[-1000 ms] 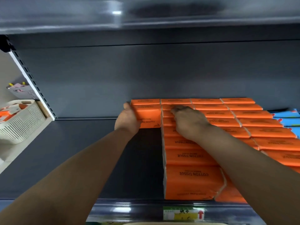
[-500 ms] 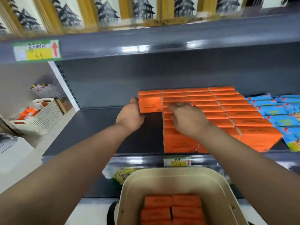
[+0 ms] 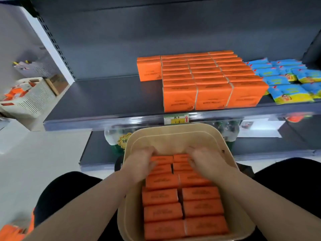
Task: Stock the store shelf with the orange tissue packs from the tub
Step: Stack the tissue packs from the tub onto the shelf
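Our left hand (image 3: 141, 163) and right hand (image 3: 202, 160) rest on the far orange tissue packs (image 3: 199, 193) inside the beige tub (image 3: 173, 130) — fingers blurred, we cannot tell their grip. Stocked packs (image 3: 213, 94) stand on the shelf (image 3: 104, 98) above.

Packs (image 3: 182, 206) in tub (image 3: 173, 134) (below, before the shelf (image 3: 104, 100)).

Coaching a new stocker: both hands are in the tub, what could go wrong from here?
Lifting several packs at once, the left hand and right hand may drop some outside the tub. The lone stack on the shelf stands unsupported on its left; a nudge may topple it.
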`<action>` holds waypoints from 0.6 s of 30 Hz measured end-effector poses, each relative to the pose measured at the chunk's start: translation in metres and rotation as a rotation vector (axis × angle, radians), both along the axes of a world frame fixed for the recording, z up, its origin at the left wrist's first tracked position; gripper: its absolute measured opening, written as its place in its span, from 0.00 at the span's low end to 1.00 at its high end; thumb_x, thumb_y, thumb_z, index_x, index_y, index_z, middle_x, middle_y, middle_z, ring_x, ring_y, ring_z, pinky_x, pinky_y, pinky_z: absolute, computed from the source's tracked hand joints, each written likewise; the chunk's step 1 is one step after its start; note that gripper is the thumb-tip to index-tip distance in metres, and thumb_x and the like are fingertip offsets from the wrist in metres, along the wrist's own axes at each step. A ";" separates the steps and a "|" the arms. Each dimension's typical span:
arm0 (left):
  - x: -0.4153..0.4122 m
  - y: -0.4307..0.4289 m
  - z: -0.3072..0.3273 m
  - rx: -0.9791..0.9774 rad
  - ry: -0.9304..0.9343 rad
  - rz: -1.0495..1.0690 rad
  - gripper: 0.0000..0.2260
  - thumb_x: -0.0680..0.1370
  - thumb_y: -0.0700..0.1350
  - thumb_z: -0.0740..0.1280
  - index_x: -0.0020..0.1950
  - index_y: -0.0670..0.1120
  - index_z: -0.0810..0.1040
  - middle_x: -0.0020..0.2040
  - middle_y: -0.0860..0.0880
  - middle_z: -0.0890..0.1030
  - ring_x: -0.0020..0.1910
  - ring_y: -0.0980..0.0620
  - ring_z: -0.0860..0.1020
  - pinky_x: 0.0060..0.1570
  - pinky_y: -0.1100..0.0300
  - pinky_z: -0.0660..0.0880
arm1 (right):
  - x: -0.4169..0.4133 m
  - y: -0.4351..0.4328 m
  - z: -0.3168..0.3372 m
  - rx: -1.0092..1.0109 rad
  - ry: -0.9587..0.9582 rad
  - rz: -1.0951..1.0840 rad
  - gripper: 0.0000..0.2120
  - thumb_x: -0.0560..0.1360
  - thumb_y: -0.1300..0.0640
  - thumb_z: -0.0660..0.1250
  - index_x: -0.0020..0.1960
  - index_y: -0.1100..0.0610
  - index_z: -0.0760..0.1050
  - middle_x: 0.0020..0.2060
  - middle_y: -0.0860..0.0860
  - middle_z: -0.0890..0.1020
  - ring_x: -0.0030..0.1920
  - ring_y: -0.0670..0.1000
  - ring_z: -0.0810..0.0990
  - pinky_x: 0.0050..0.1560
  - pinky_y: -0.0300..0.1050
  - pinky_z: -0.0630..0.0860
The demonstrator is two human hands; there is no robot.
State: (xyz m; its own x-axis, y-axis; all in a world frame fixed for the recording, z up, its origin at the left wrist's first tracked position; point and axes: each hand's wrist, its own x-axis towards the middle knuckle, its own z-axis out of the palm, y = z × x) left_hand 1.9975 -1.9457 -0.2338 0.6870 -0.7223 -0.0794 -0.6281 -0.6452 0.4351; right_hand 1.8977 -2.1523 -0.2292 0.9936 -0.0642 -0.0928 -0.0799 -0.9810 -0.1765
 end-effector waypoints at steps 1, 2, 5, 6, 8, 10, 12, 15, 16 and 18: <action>-0.005 -0.004 -0.004 0.067 -0.069 -0.047 0.12 0.77 0.49 0.64 0.60 0.54 0.73 0.57 0.50 0.78 0.55 0.50 0.76 0.55 0.52 0.75 | -0.006 0.000 -0.008 0.023 0.042 -0.018 0.17 0.78 0.53 0.59 0.66 0.47 0.70 0.60 0.49 0.76 0.58 0.54 0.76 0.54 0.50 0.76; -0.010 -0.009 -0.005 0.102 -0.108 -0.055 0.14 0.78 0.49 0.63 0.63 0.52 0.71 0.57 0.51 0.77 0.55 0.51 0.76 0.54 0.54 0.75 | -0.010 -0.001 -0.015 0.044 0.071 -0.031 0.17 0.78 0.53 0.59 0.67 0.47 0.69 0.61 0.49 0.76 0.58 0.54 0.76 0.54 0.48 0.75; -0.020 -0.020 -0.012 0.123 -0.155 -0.069 0.15 0.80 0.50 0.61 0.66 0.50 0.69 0.60 0.50 0.77 0.57 0.49 0.76 0.54 0.55 0.74 | -0.015 0.000 -0.027 0.074 0.120 -0.025 0.19 0.77 0.51 0.63 0.67 0.49 0.69 0.63 0.49 0.73 0.62 0.53 0.72 0.58 0.46 0.71; -0.022 -0.020 -0.018 0.126 -0.126 -0.055 0.15 0.80 0.51 0.61 0.65 0.50 0.70 0.60 0.50 0.76 0.57 0.49 0.75 0.54 0.55 0.73 | -0.016 0.000 -0.031 0.092 0.137 -0.025 0.19 0.76 0.50 0.64 0.67 0.49 0.70 0.64 0.49 0.73 0.63 0.52 0.72 0.59 0.46 0.71; -0.021 -0.017 -0.029 0.171 -0.037 -0.029 0.14 0.79 0.52 0.62 0.63 0.49 0.72 0.59 0.49 0.77 0.57 0.49 0.75 0.54 0.55 0.73 | -0.016 -0.003 -0.035 0.128 0.188 -0.036 0.22 0.75 0.47 0.66 0.68 0.48 0.69 0.64 0.48 0.73 0.64 0.52 0.71 0.60 0.46 0.70; -0.018 -0.015 -0.035 0.200 0.015 -0.014 0.15 0.78 0.53 0.63 0.62 0.49 0.72 0.59 0.49 0.78 0.58 0.49 0.76 0.54 0.57 0.72 | -0.017 -0.007 -0.038 0.136 0.244 -0.043 0.26 0.74 0.46 0.68 0.70 0.48 0.67 0.65 0.49 0.72 0.64 0.52 0.71 0.61 0.46 0.70; -0.015 -0.016 -0.037 0.214 0.043 -0.010 0.15 0.78 0.54 0.64 0.62 0.49 0.73 0.59 0.49 0.77 0.58 0.50 0.76 0.55 0.57 0.72 | -0.017 -0.010 -0.040 0.131 0.280 -0.053 0.28 0.73 0.45 0.68 0.71 0.48 0.66 0.65 0.49 0.72 0.64 0.52 0.71 0.61 0.47 0.70; -0.014 -0.015 -0.039 0.255 0.087 -0.005 0.15 0.78 0.54 0.64 0.62 0.50 0.73 0.59 0.49 0.77 0.57 0.50 0.76 0.55 0.57 0.72 | -0.016 -0.010 -0.046 0.137 0.269 -0.085 0.23 0.76 0.47 0.65 0.70 0.49 0.67 0.64 0.49 0.73 0.63 0.52 0.73 0.59 0.46 0.71; -0.014 -0.015 -0.040 0.270 0.103 -0.008 0.15 0.78 0.55 0.64 0.62 0.50 0.73 0.59 0.49 0.77 0.58 0.50 0.75 0.56 0.57 0.72 | -0.015 -0.009 -0.048 0.134 0.256 -0.097 0.21 0.77 0.48 0.63 0.69 0.49 0.68 0.63 0.50 0.74 0.62 0.53 0.73 0.58 0.46 0.71; -0.015 -0.015 -0.040 0.287 0.133 -0.019 0.16 0.77 0.55 0.65 0.62 0.49 0.73 0.60 0.49 0.77 0.58 0.50 0.75 0.57 0.56 0.72 | -0.014 -0.007 -0.049 0.119 0.247 -0.107 0.19 0.78 0.48 0.61 0.67 0.50 0.68 0.62 0.50 0.75 0.60 0.53 0.74 0.56 0.47 0.72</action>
